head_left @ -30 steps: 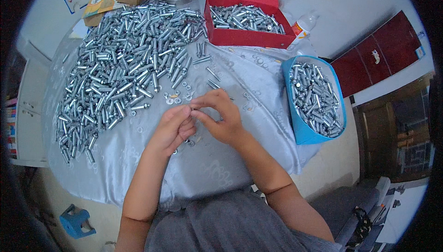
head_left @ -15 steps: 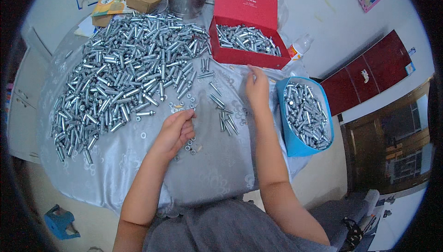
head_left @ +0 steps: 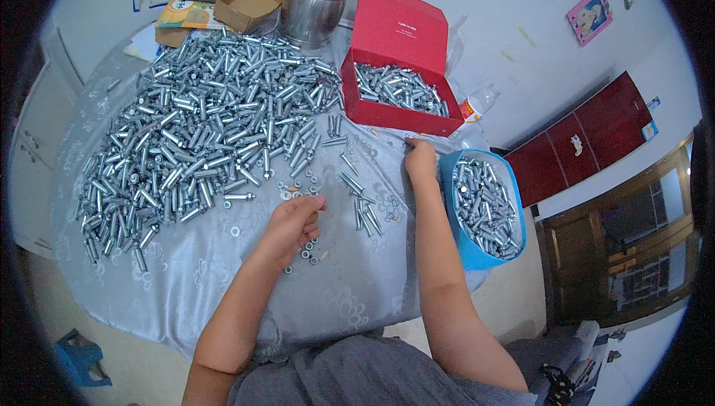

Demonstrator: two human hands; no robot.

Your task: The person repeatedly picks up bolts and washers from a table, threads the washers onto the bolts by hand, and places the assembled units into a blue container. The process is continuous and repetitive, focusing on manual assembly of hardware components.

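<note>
A large heap of silver expansion bolts [head_left: 201, 116] covers the left and far part of the table. My left hand [head_left: 294, 229] hovers by the heap's near edge with curled fingers, thumb and forefinger pressed together; what they hold, if anything, is too small to name. Loose nuts and washers [head_left: 307, 257] lie around and partly under it. Between my hands rest several separate thin bolts [head_left: 361, 205]. My right hand [head_left: 422, 162] is closed in a pinch just in front of the red box [head_left: 398, 117], left of the blue bin [head_left: 468, 251]; its fingertips' content cannot be made out.
Bolts fill both the red box, its lid raised, and the blue bin at the table's right edge. A plastic bottle [head_left: 482, 101] stands beside the box. Behind the heap are a steel pot [head_left: 316, 8] and an open cardboard box [head_left: 249, 2]. A silvery cloth [head_left: 186, 272] covers the table.
My view has tilted, so the table's far part sits lower in the picture. Both hands stay closed at nearly the same places over the table.
</note>
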